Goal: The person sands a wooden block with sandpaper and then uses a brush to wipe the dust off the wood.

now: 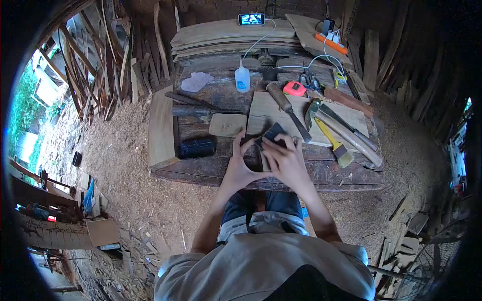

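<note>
Dark sheet (274,131) meets right fingers (287,142); bottle label (242,85) illegible.

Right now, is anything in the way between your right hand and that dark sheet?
No, nothing visible is in the way: the fingers of the right hand seem to touch the dark sheet. The wooden-handled tool lies beside it, not between.

phone (251,19) on plank stack (221,36) (rear) | bottle (242,81) left of tape measure (294,89) | right hand (287,160) left of brush (331,138)
</note>
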